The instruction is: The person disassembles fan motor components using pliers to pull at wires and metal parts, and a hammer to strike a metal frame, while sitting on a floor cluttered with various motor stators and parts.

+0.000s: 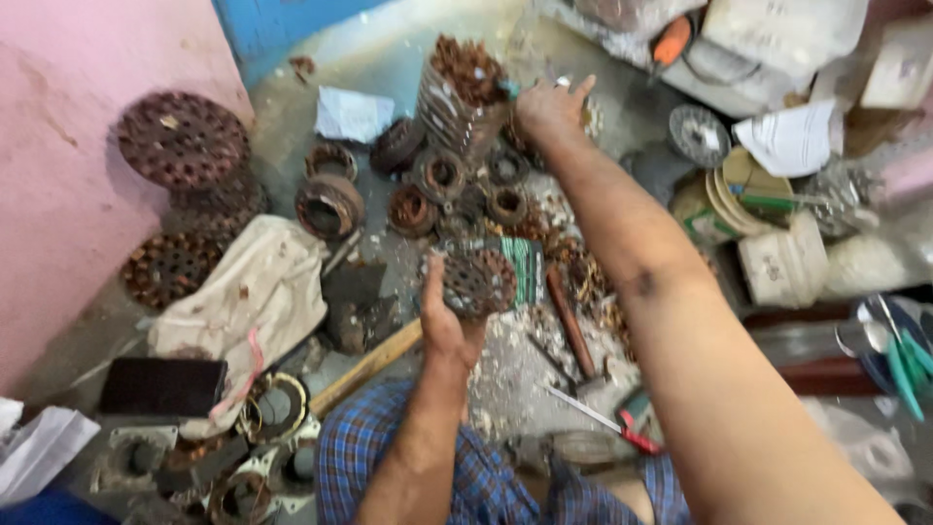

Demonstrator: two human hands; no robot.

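Two hands were busy at once, and that was where I judged the risk to lie. My left hand (449, 326) had its grip clamped on a round motor stator (478, 282), rusty and full of slots, held up above the floor (389, 68) just over my checked-cloth knees (369, 437). My right hand (549, 105) reached far out; its grip looked curled around the top of a plastic jar of copper scrap (462, 97), though blur kept me from being sure how firmly.

The stator looked heavy for a one-handed pinch at its edge. If the fingers slipped, I reckoned it would drop onto my legs or onto the screwdriver (603, 423) lying just beside them. The jar stood among loose stator rings (432, 185), and a pull at its top could have tipped it and spilled wire across the pile. My outstretched forearm passed over a hammer (569, 321) and sharp-looking scraps of winding, so a sudden drop of the arm could have meant a scrape. Cut copper ends on the held core might also have pricked the palm.
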